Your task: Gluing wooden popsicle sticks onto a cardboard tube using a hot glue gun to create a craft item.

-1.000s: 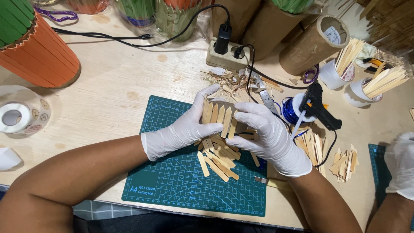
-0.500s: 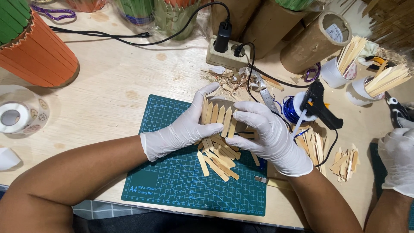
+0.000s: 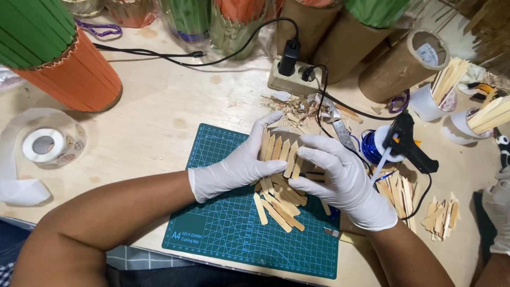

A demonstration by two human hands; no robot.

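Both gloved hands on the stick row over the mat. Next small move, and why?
Probably the right hand nudges the one low stick level with its row, while the left hand steadies: its pointed tip sits below its neighbours'.

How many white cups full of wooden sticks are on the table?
2. One white cup stands at the right, just below the lying cardboard tube; the other white cup sits right of it, near the table's edge. Others may be hidden outside the view.
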